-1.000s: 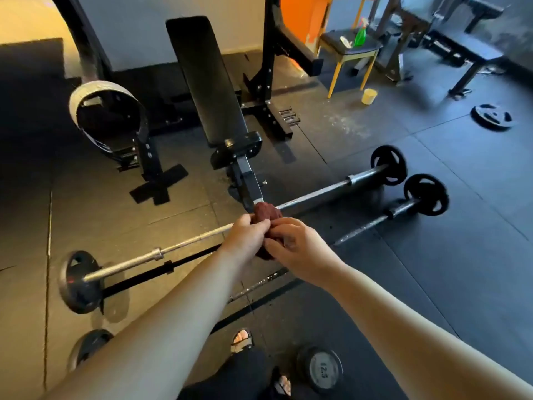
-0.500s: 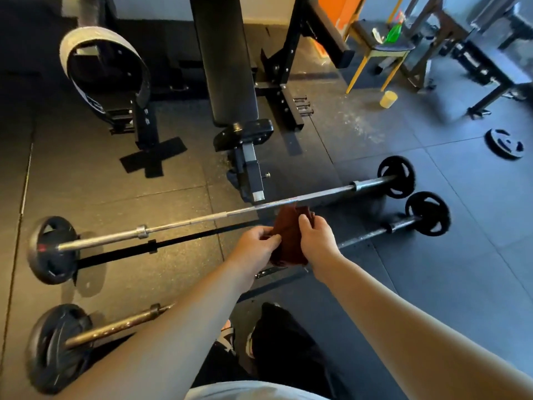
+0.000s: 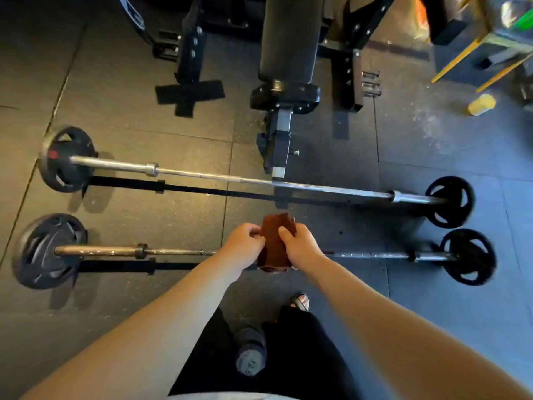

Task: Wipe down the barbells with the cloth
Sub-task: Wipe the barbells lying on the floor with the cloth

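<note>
Step in hand: You held the cloth (image 3: 277, 226) bunched between both hands above the middle of the near barbell (image 3: 173, 251). By the look of it, you were readying the cloth, and wiping had not yet begun.
Left hand: Your left hand (image 3: 243, 245) had its fingers curled in, pinching the cloth's left edge.
Right hand: Your right hand (image 3: 300, 246) grasped the cloth's right side, thumb on top and fingers wrapped under.
Cloth: One dark red-brown piece hung between your hands, its lower edge falling across the line of the near bar. Whether it touched the bar could not be told.
Next move: It likely called for lowering the cloth onto the shaft, closing it round the steel and running it along towards a sleeve. The bar sat on round plates and might have rolled, so a steadying hand would have helped.
Barbells: Two lay roughly side by side on the rubber floor (image 3: 432, 298). The far barbell (image 3: 317, 189) was bright steel, just in front of the bench's foot. The near one was darker, with a rust tint at its left end.
Plates: Four in all, one at each end of each bar.
Also in frame: one bench (image 3: 288, 39), one dumbbell (image 3: 250, 353) between your feet, and one yellow cup (image 3: 481, 104) at far right.
</note>
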A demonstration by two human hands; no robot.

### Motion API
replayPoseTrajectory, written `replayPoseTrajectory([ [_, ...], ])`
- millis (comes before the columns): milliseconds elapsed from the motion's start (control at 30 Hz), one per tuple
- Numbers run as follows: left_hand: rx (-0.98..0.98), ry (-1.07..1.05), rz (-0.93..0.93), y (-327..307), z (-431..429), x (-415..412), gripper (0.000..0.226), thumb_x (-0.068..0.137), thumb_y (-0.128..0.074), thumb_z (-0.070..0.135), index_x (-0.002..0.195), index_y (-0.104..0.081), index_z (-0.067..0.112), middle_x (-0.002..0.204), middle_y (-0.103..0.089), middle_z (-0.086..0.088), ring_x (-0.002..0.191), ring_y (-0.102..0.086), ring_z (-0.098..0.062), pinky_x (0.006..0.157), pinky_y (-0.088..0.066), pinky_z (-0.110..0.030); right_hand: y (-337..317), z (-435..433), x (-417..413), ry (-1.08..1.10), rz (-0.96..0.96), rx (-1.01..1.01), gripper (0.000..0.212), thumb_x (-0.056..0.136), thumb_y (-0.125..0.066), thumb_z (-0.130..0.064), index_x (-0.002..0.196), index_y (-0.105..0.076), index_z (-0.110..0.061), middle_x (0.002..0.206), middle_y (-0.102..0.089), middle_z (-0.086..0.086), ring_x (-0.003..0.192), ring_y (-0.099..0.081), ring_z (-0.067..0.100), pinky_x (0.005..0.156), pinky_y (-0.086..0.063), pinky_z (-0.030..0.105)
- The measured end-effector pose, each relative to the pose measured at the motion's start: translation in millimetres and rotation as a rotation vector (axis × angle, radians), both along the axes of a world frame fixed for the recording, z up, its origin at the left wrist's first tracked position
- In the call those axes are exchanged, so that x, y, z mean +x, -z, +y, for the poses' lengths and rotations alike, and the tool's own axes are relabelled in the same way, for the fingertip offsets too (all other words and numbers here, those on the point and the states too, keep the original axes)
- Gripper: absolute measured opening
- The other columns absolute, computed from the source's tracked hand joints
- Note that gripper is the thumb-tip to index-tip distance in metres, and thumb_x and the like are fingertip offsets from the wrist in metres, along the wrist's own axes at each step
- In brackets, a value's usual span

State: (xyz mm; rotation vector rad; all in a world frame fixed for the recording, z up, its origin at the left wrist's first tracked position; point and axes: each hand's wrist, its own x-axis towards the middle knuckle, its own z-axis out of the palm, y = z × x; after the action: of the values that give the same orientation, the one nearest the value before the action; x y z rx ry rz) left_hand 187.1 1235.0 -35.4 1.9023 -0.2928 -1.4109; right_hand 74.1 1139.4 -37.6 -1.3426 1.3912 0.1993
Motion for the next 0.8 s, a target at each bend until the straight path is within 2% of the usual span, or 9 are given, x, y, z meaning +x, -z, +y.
replayPoseTrajectory([
  [67, 0.044, -0.031, 0.012, 28, -8, -16, 0.014, 0.105, -0.053, 0.018, 0.115, -0.053, 0.028, 0.106, -0.063, 0.004, 0.094, -0.062, -0.013, 0.075, -0.054, -0.028, 32, -13, -16, -0.088, 0.044, 0.033, 0.047, 0.107, -0.047, -0.037, 0.149, -0.036, -0.019, 0.140, -0.054, 0.003, 0.116, -0.056, 0.020, 0.099, -0.049, 0.039],
  [167, 0.137, -0.047, 0.036, 77, -13, -41, 0.016, 0.102, -0.055, 0.015, 0.114, -0.056, 0.025, 0.108, -0.064, 0.000, 0.099, -0.062, -0.016, 0.086, -0.055, -0.035, 85, -20, -38, -0.173, 0.107, 0.078, 0.045, 0.108, -0.046, -0.033, 0.150, -0.036, -0.017, 0.142, -0.053, 0.004, 0.127, -0.055, 0.025, 0.110, -0.046, 0.044],
  [300, 0.200, -0.069, 0.076, 158, -20, -64, 0.018, 0.099, -0.057, 0.009, 0.113, -0.059, 0.020, 0.104, -0.065, -0.001, 0.095, -0.063, -0.015, 0.088, -0.056, -0.034, 172, -18, -58, -0.159, 0.180, 0.104, 0.042, 0.109, -0.043, -0.028, 0.150, -0.037, -0.018, 0.142, -0.055, 0.006, 0.124, -0.057, 0.025, 0.107, -0.048, 0.043],
  [400, 0.220, -0.014, 0.073, 230, -24, -73, 0.027, 0.096, -0.059, 0.009, 0.120, -0.057, 0.022, 0.102, -0.063, 0.003, 0.099, -0.063, -0.018, 0.095, -0.055, -0.040, 246, -10, -65, -0.130, 0.243, 0.068, 0.043, 0.107, -0.044, -0.024, 0.149, -0.039, -0.016, 0.139, -0.057, 0.010, 0.121, -0.059, 0.028, 0.102, -0.049, 0.041],
  [500, 0.219, 0.039, 0.040, 307, -23, -77, 0.034, 0.095, -0.062, 0.011, 0.123, -0.054, 0.027, 0.101, -0.062, 0.004, 0.096, -0.062, -0.016, 0.088, -0.056, -0.037, 322, -1, -65, -0.109, 0.261, 0.056, 0.043, 0.107, -0.046, -0.022, 0.148, -0.040, -0.014, 0.139, -0.057, 0.012, 0.123, -0.058, 0.030, 0.104, -0.048, 0.043],
  [600, 0.179, 0.078, -0.052, 391, -21, -76, 0.033, 0.095, -0.062, 0.008, 0.122, -0.059, 0.027, 0.115, -0.064, 0.002, 0.105, -0.062, -0.018, 0.093, -0.054, -0.037, 397, 0, -59, -0.086, 0.217, -0.009, 0.045, 0.108, -0.046, -0.022, 0.151, -0.035, -0.018, 0.144, -0.052, 0.011, 0.126, -0.056, 0.030, 0.105, -0.048, 0.045],
  [700, 0.164, 0.090, -0.200, 468, -24, -72, 0.025, 0.097, -0.061, 0.010, 0.117, -0.066, 0.023, 0.119, -0.062, 0.003, 0.106, -0.058, -0.015, 0.090, -0.044, -0.025, 468, -3, -49, -0.122, 0.129, -0.077, 0.058, 0.109, -0.043, -0.022, 0.159, -0.016, -0.032, 0.152, -0.042, 0.006, 0.133, -0.051, 0.027, 0.107, -0.046, 0.045],
  [733, 0.161, 0.103, -0.252, 490, -27, -72, 0.024, 0.097, -0.062, 0.012, 0.118, -0.066, 0.023, 0.121, -0.061, 0.002, 0.105, -0.057, -0.014, 0.090, -0.042, -0.023, 491, -5, -46, -0.183, 0.117, -0.110, 0.060, 0.109, -0.042, -0.022, 0.159, -0.012, -0.038, 0.150, -0.041, 0.005, 0.133, -0.050, 0.027, 0.107, -0.046, 0.045],
  [800, 0.157, 0.152, -0.365, 529, -32, -71, 0.025, 0.097, -0.063, 0.016, 0.121, -0.066, 0.021, 0.120, -0.060, 0.000, 0.106, -0.057, -0.016, 0.093, -0.043, -0.027, 535, -8, -40, -0.406, 0.172, -0.229, 0.057, 0.109, -0.041, -0.023, 0.158, -0.017, -0.038, 0.145, -0.042, 0.009, 0.131, -0.049, 0.030, 0.108, -0.047, 0.046],
])
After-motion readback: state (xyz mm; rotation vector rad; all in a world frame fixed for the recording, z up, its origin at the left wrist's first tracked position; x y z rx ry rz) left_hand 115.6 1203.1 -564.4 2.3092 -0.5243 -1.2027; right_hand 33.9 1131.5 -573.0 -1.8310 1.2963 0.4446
